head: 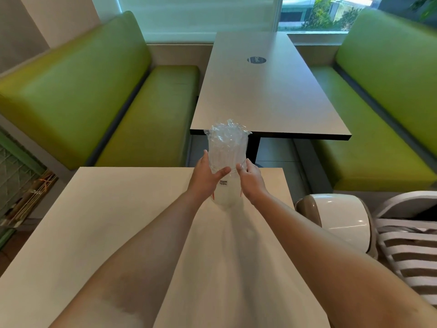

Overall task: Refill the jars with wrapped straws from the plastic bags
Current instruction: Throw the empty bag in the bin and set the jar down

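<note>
Near the middle of the frame, the left hand (205, 174) and the right hand (251, 178) curl their fingers round the rim of a clear jar (225, 190), one on each side. The jar stands on the far edge of the pale table (118, 223), packed with wrapped straws (227, 145) whose crinkled tops stick up above it. A second table (264, 91) lies beyond, between green benches (94, 91).

Pale near table (99, 233) fills lower frame. Second table (267, 91) at center top, round dark sticker (256, 60) on it. Green booth benches left (78, 91) and right (387, 95). Bright window (196, 15) top, foliage outside upper right. White slatted chair (406, 245) lower right.
</note>
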Demonstrator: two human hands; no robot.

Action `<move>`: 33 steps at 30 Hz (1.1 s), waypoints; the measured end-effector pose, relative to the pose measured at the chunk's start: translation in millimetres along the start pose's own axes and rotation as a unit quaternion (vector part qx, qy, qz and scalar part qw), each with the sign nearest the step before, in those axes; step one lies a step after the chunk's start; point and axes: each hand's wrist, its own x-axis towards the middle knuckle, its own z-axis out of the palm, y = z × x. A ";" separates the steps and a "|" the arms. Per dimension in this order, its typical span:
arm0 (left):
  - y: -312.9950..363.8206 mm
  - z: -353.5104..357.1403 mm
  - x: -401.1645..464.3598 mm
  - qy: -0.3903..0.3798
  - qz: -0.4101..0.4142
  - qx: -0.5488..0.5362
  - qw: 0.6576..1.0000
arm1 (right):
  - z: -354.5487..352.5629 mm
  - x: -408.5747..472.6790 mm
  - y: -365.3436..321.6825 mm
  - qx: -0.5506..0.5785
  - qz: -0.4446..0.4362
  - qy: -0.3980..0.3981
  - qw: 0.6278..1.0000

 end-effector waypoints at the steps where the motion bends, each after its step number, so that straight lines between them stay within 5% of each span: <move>1: 4.1 -1.1 -3.8 0.002 -0.003 0.003 1.000 | -0.6 -3.4 -3.0 0.000 0.004 0.003 1.000; 12: 12.3 -9.4 -86.6 0.059 -0.054 0.014 0.997 | -2.6 -92.8 -16.5 -0.067 0.016 0.015 0.997; 33: -60.5 -135.5 -403.3 0.067 -0.074 0.046 0.994 | 109.0 -414.3 0.4 -0.107 0.013 -0.026 0.994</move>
